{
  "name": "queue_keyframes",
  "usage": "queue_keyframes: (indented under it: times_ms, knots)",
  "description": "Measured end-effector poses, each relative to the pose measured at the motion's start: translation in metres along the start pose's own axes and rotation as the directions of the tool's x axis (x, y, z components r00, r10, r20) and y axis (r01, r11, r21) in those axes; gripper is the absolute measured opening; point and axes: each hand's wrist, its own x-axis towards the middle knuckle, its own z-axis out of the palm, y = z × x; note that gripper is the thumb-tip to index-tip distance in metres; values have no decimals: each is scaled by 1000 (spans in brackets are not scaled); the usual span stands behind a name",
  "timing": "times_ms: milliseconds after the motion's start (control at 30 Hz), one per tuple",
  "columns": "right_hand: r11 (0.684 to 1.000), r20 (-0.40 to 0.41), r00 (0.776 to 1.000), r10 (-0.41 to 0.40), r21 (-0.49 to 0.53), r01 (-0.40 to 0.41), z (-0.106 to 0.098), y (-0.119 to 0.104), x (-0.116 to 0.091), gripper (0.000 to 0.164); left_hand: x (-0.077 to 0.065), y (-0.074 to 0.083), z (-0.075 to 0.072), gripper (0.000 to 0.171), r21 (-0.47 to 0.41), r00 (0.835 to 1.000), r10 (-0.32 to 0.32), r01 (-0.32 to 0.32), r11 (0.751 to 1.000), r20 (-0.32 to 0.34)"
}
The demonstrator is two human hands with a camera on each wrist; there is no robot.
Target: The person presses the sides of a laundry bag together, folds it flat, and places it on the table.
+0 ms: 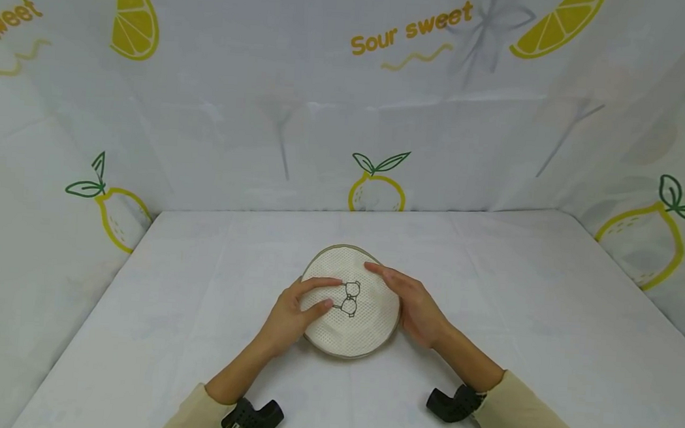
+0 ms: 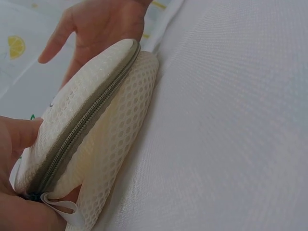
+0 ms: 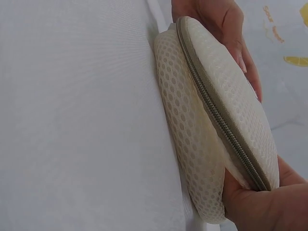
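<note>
A round cream mesh laundry bag [image 1: 361, 333] lies on the white table, a line drawing of a bra on its top. Its zip [image 2: 89, 113] runs round the edge and is unfastened, with a gap between top and lower part. My left hand [image 1: 292, 312] grips the left edge, thumb and one finger over the top, near a white ribbon loop [image 2: 60, 206]. At the right edge, my right hand [image 1: 421, 310] holds the rim of the top, with fingers on both sides of it and part of the hand in the gap [image 3: 233, 190].
The table [image 1: 196, 303] is covered in white cloth. Behind it and at both sides hang white curtains [image 1: 218, 128] printed with lemons and words. A black wrist mount [image 1: 253, 418] sits on the left wrist, and another black mount [image 1: 454, 404] on the right.
</note>
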Motion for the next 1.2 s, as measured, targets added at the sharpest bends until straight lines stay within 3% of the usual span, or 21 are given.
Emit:
queue_keyframes:
  times_ms: [167,300,533,833,1200]
  knots:
    - [1000,-13,1000,8,-29,-8,0,1,0,51,0,0,0,31,23,1000,-6,6,1000,-15]
    - [990,-49,998,25,-136,-32,0,3,1,51,-1,-2,1,32,30,1000,-20,21,999,-17]
    - [936,-127,992,20,-345,-63,2,5,2,56,-1,-3,1,34,40,999,-27,28,999,-33]
    - [894,-139,990,-23,-447,-42,3,8,1,57,0,-2,5,39,45,995,-50,54,998,-89]
    - [824,-150,986,-74,-566,-24,5,8,0,56,-1,-6,3,39,73,996,-39,45,996,-83]
